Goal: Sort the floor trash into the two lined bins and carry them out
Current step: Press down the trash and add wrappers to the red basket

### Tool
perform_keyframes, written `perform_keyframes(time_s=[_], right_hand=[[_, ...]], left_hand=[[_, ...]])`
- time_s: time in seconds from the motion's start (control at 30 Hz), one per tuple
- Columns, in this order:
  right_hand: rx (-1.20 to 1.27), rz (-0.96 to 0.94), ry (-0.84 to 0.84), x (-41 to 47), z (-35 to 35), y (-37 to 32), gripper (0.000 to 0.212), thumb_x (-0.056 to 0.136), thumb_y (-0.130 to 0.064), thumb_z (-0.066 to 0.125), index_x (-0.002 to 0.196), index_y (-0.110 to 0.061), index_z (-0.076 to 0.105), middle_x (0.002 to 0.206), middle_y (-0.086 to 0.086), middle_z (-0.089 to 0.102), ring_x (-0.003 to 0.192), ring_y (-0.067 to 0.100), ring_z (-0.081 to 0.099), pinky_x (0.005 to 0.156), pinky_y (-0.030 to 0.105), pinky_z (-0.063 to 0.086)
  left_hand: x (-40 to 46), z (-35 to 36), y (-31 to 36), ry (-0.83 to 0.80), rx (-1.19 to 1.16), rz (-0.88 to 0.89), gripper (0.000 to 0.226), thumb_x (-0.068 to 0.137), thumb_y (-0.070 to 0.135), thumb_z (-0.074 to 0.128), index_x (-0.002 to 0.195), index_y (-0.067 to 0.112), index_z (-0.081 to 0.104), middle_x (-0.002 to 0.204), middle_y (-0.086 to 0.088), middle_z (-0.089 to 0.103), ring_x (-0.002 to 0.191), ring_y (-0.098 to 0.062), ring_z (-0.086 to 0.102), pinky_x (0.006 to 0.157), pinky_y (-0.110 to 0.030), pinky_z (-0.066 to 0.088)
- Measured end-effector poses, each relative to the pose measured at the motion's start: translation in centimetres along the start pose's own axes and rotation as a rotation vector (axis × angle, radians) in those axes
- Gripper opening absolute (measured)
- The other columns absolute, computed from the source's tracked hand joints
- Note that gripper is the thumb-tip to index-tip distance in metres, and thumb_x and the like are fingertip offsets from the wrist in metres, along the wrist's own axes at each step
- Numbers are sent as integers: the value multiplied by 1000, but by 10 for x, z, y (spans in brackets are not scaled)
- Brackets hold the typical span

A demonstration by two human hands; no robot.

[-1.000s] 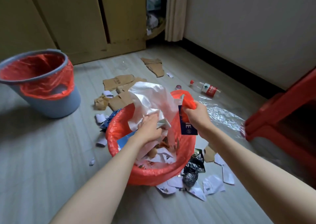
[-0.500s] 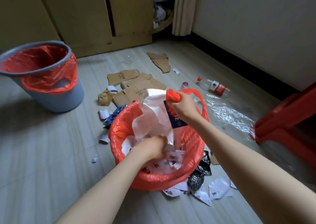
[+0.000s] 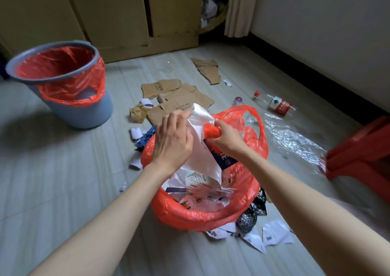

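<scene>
Two bins in play, and the near one is where trouble starts: your right hand (image 3: 226, 137) is fisted tight on a bunched handle of the red liner (image 3: 211, 214), and your left hand (image 3: 172, 143), fingers curled over the top edge, pinches the white plastic bag (image 3: 202, 149) that stands tall out of the near bin's mouth, between your two hands. Risk, as a guess: that white bag looks springy and only half in, so if you let go it may pop back up and spill over the rim; pull harder on the liner handle and the thin film could tear or slip off the rim, which is hidden under the liner so I can't tell how well it is seated. Paper scraps (image 3: 200, 193) already fill the near bin below your left hand, close to the rim, so shoving could push some out. Grey bin (image 3: 84, 115) sits well off beyond your left hand, liner folded over its rim; its inside shows only red film, contents can't be seen. Plenty on the floor: cardboard pieces (image 3: 179, 98) just beyond both hands, a plastic bottle (image 3: 276, 105) and clear film (image 3: 289, 140) out past your right hand, torn white paper (image 3: 274, 233) and a crumpled foil wrapper (image 3: 247, 221) under your right forearm against the bin's side. Sorting looks well short of done.
</scene>
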State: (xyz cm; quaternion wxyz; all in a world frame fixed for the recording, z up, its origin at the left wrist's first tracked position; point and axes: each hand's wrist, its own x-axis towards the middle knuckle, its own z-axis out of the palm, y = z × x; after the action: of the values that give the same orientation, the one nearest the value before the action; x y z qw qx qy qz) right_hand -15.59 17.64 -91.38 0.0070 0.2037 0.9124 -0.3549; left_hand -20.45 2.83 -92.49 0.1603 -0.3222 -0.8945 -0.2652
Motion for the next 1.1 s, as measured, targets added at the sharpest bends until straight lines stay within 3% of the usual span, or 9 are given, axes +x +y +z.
perform_keyframes(time_s=[0.07,0.13,0.23,0.3,0.43,0.57,0.77,0.93,1.1], right_hand=[[-22,-38,-38,-8,7,7,22,82,-9,59,104,-6,58,96,6,61,90,24,56,68,27,35],[-32,-83,-68,-12,17,16,17,82,-8,58,96,0,59,99,9,60,90,24,56,75,30,38],[-119,-94,-152,-14,18,30,13,86,-16,57,93,-5,57,100,9,56,90,24,54,79,35,42],[-401,-66,-260,-19,11,35,36,90,-33,56,122,-16,54,119,8,54,106,28,56,84,38,47],[-889,-182,-193,-26,8,34,53,91,-55,43,132,-22,52,146,11,29,135,31,27,96,41,39],[-960,-320,-184,-28,6,37,54,91,-51,44,137,-23,46,154,9,14,141,28,13,97,37,35],[-928,-533,-180,-25,0,34,51,94,-46,42,140,-24,41,158,11,-12,147,28,-9,118,42,9],[-970,-238,-550,-18,18,31,106,72,-77,49,151,-17,12,158,15,2,148,26,-4,119,46,-3],[-1183,-97,-695,-14,49,42,125,66,-80,54,151,-12,-8,157,21,1,146,36,-3,116,50,-8]], left_hand=[[11,1,4,-163,-8,-3,55,90,30,27,144,21,30,152,-6,25,140,-25,22,110,-45,25],[14,9,9,-361,-10,30,52,98,33,28,149,26,17,159,3,1,146,-18,-4,116,-43,8],[2,22,9,-553,-7,-29,49,101,37,23,148,25,21,158,3,10,146,-19,3,117,-42,8],[-13,32,3,-658,-17,-59,50,101,39,22,148,23,19,157,1,17,145,-18,13,118,-42,13],[-32,37,6,-968,100,-48,71,94,55,31,150,26,-1,159,1,-5,147,-18,1,118,-46,4],[-27,27,8,-1188,213,5,99,83,66,46,148,22,-15,157,0,-17,147,-18,-7,117,-47,-2],[-33,45,1,-1251,308,38,108,79,58,59,149,15,-12,157,-8,-13,147,-22,-4,119,-45,6],[-33,72,-9,-1320,352,45,106,78,51,65,149,13,-5,157,-12,-7,145,-28,0,117,-50,13],[-32,86,-20,-1351,346,39,108,77,41,70,149,21,-8,156,-9,-14,145,-30,-6,116,-49,17]])
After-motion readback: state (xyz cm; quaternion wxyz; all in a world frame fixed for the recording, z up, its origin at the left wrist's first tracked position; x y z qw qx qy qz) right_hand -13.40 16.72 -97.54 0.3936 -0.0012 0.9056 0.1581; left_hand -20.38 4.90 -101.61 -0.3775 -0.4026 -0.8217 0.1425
